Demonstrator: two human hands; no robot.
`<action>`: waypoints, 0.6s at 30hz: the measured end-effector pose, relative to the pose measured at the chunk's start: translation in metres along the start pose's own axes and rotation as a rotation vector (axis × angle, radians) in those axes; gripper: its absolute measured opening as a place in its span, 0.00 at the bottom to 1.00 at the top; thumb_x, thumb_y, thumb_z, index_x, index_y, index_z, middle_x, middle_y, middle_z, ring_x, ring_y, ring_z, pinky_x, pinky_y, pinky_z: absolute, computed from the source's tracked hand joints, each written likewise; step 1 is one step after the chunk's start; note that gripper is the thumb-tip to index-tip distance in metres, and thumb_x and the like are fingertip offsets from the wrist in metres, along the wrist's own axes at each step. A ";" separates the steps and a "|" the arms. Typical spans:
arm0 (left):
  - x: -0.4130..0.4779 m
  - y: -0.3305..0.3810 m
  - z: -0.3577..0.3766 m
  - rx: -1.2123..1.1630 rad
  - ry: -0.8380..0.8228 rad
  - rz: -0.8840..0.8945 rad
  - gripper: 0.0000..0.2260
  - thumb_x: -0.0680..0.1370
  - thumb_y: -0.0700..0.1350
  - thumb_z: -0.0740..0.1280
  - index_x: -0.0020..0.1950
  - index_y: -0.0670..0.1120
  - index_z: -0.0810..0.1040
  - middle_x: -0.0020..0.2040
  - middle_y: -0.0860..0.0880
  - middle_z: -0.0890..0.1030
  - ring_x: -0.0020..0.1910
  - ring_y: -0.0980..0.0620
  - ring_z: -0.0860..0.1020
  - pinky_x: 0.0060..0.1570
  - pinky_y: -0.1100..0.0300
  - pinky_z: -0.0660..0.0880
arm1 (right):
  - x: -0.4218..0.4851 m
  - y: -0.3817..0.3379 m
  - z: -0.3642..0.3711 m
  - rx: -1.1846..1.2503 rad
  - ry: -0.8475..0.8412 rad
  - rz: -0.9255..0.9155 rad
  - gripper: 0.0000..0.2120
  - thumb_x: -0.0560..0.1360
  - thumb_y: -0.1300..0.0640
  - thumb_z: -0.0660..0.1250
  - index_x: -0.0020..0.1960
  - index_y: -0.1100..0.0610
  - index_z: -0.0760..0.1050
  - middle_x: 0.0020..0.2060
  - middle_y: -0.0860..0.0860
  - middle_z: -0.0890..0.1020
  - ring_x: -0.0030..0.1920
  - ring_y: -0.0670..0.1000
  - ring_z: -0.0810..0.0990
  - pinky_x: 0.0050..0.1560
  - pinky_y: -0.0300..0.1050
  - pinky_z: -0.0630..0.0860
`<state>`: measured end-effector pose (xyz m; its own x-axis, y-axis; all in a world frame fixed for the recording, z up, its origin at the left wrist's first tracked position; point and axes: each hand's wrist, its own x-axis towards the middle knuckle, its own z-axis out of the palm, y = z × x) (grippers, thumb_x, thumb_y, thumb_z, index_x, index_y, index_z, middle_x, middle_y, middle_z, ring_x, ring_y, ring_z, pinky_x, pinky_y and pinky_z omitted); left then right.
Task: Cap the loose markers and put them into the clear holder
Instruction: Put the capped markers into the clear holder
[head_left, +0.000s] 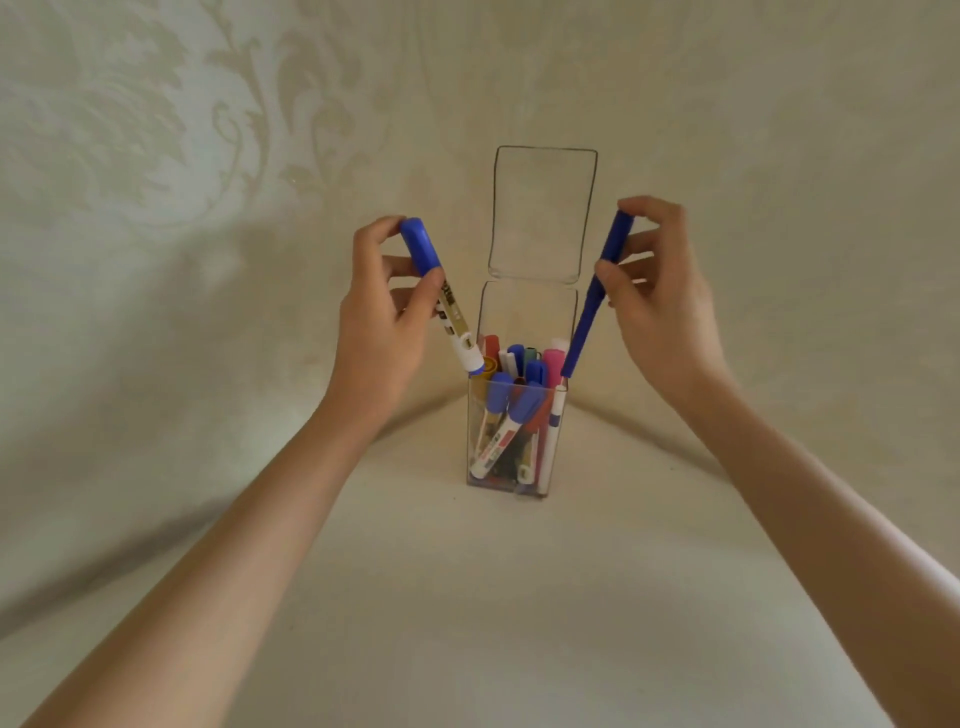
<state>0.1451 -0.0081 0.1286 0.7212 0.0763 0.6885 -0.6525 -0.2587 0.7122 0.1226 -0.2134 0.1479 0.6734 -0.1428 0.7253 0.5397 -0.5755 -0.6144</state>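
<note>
Two markers angled over clear holder, left grip pinching blue-capped marker, right grip pinching slim blue marker.

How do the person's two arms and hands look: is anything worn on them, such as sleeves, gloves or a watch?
No clothing shows. The left hand and right hand are bare, without gloves. The left forearm and right forearm are uncovered to the picture's lower edge, so no sleeve appears. Neither wrist carries a watch or bracelet.
</note>
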 end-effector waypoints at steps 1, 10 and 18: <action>0.002 0.000 0.004 0.007 -0.002 0.010 0.17 0.78 0.41 0.63 0.65 0.47 0.63 0.51 0.46 0.78 0.43 0.52 0.82 0.49 0.49 0.79 | -0.002 0.003 0.004 0.004 -0.009 0.000 0.19 0.77 0.64 0.61 0.65 0.52 0.63 0.44 0.43 0.73 0.45 0.48 0.78 0.42 0.35 0.78; 0.004 0.004 0.013 0.121 -0.089 0.074 0.18 0.77 0.42 0.64 0.66 0.47 0.64 0.45 0.53 0.76 0.40 0.55 0.80 0.40 0.74 0.72 | -0.018 0.022 0.027 -0.296 -0.289 -0.034 0.12 0.76 0.65 0.63 0.58 0.58 0.68 0.44 0.48 0.75 0.43 0.51 0.76 0.41 0.40 0.76; 0.013 0.006 0.013 0.105 -0.127 0.048 0.18 0.77 0.43 0.65 0.64 0.47 0.64 0.47 0.50 0.78 0.38 0.56 0.81 0.41 0.72 0.74 | -0.037 0.037 0.026 -0.674 -0.345 -0.208 0.17 0.79 0.50 0.57 0.46 0.58 0.81 0.47 0.51 0.81 0.50 0.54 0.70 0.50 0.46 0.65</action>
<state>0.1542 -0.0215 0.1402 0.7177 -0.0595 0.6938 -0.6639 -0.3589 0.6560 0.1312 -0.2086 0.0904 0.7702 0.2163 0.6000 0.3235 -0.9432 -0.0753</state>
